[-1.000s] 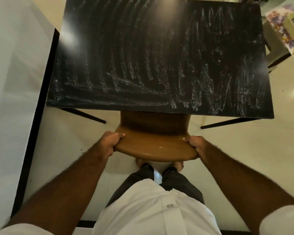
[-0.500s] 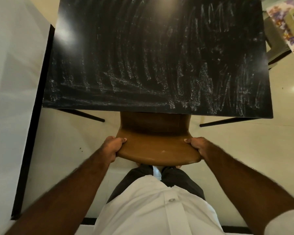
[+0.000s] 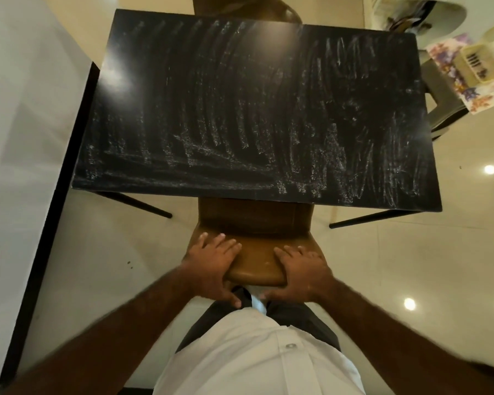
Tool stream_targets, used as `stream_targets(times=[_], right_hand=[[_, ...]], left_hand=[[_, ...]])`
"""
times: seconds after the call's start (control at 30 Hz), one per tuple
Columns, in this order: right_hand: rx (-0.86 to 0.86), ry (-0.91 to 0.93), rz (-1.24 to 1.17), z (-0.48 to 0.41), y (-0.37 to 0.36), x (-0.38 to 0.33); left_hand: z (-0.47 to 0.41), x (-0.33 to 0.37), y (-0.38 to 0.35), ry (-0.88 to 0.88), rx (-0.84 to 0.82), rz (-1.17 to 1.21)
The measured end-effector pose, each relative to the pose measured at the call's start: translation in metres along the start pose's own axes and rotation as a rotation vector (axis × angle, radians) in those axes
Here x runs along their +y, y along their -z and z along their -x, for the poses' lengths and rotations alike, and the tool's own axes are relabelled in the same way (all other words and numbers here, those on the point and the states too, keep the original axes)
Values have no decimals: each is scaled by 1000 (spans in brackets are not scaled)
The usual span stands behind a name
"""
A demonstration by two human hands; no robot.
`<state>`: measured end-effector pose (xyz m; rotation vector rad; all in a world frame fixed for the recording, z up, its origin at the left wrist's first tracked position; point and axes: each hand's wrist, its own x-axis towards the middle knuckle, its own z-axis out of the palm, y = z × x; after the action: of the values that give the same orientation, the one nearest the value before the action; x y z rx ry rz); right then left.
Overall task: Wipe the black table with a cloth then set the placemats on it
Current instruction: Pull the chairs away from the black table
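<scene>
Both my hands are on the top of the brown chair (image 3: 255, 256) right in front of me: left hand (image 3: 211, 263) on its left end, right hand (image 3: 301, 270) on its right end, each w/ fingers laid fairly straight over the top edge pointing to the far side, thumbs down on the near side, so palms press it & nothing is clenched. The chair's seat is tucked under the near edge of the black table (image 3: 254, 109), its back just clear of that edge. Tabletop is bare, covered edge to edge in whitish curved wipe streaks, w/ a light glare at its far left. A 2nd brown chair (image 3: 240, 5) shows at the table's far edge. Far right, off the table, floral-print mats (image 3: 481, 94) lie on a grey seat (image 3: 439, 89), and a cream slotted basket (image 3: 465, 62) sits on top of them; can't tell what's in the basket from here. White wall (image 3: 26, 138) w/ a black strip runs down the left, glossy cream floor (image 3: 411, 252) all round. My white shirt (image 3: 254, 352) fills the near middle
</scene>
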<state>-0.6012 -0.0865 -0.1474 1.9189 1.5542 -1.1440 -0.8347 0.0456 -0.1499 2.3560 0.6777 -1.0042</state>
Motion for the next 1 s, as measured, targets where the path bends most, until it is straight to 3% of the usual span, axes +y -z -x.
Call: stream_targets(times=[0.17, 0.8, 0.9, 1.0], right_hand=[[-3, -17, 157, -3, -5, -10], [-60, -13, 181, 3, -17, -11], [31, -18, 135, 4, -22, -10], [427, 47, 113, 12, -34, -9]], left_hand=[[-9, 26, 2, 46, -14, -71], [-7, 32, -17, 71, -51, -118], [-5, 29, -24, 71, 72, -135], [1, 26, -38, 74, 447, -181]])
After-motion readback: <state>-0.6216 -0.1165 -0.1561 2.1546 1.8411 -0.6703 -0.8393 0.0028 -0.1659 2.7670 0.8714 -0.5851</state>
